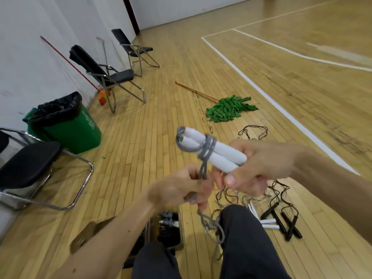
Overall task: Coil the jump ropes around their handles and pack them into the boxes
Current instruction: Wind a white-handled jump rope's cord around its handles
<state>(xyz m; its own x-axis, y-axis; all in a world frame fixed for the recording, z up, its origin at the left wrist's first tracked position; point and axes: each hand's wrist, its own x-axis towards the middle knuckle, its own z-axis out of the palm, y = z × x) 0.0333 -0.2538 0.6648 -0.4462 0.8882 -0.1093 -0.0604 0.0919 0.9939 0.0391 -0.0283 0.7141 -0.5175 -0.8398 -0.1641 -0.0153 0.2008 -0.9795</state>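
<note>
My right hand (259, 164) grips the two white handles (217, 154) of a jump rope, held side by side and pointing up-left. A grey rope (207, 148) is wound a few turns around their middle. My left hand (181, 188) pinches the grey rope just below the handles; the slack hangs down past my knee (213, 226). An open box (169, 228) on the floor between my legs holds coiled ropes. More jump ropes with black handles (285, 222) and white handles (265, 221) lie tangled on the floor to the right.
A green mop (229, 109) lies on the wooden floor ahead. A green bin (66, 123) with a black liner and folding chairs (108, 77) stand along the left wall; another chair (30, 170) is close at my left.
</note>
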